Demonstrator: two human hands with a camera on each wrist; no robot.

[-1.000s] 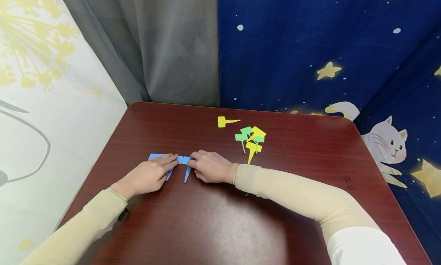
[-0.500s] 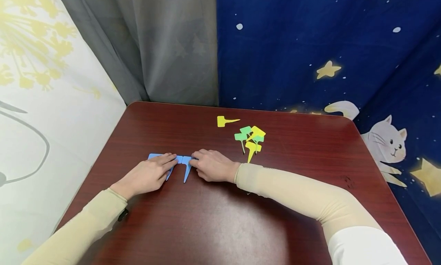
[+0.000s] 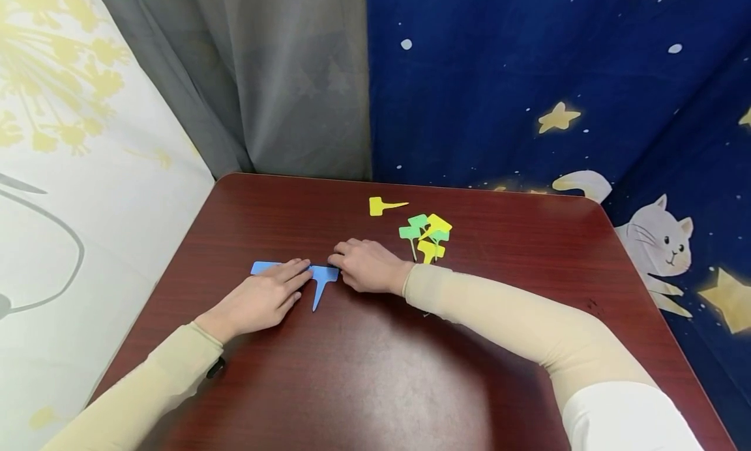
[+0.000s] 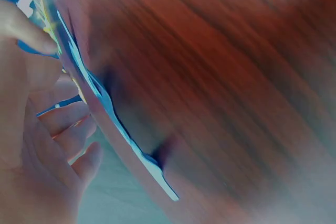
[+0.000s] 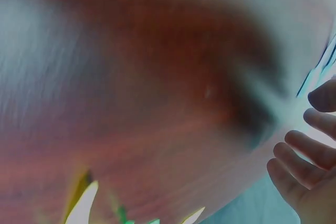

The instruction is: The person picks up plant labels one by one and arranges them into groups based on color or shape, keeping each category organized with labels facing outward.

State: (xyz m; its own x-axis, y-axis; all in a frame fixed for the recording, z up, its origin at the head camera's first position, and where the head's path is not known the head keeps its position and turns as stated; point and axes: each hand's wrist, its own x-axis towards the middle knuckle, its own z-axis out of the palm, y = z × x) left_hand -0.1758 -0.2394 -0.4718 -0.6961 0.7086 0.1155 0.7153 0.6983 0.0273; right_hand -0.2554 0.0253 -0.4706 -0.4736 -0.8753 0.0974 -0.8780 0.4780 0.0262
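Blue T-shaped plant labels lie in a row on the dark red table, heads side by side and stems toward me. My left hand [image 3: 261, 301] rests its extended fingers across the row, hiding its middle. The left end label [image 3: 264, 267] shows beyond those fingers; the right end label [image 3: 324, 274] shows its head and pointed stem, with my left fingertips at its left edge. My right hand [image 3: 369, 267] is just right of that label, fingertips at its right edge, fingers loosely bent. In the left wrist view the blue row [image 4: 107, 103] appears edge-on beyond the fingers.
Past my right hand lies a loose, overlapping cluster of yellow labels [image 3: 431, 247] and green labels [image 3: 410, 232]. A single yellow label [image 3: 376, 206] lies near the table's far edge. Curtains [image 3: 305, 79] hang behind the table [image 3: 499, 275], and a patterned white cloth [image 3: 47, 255] is on the left.
My right hand has moved up and right, uncovering the right end of the last blue label. My left hand has shifted slightly right, covering the seam and the neighbouring label's stem.
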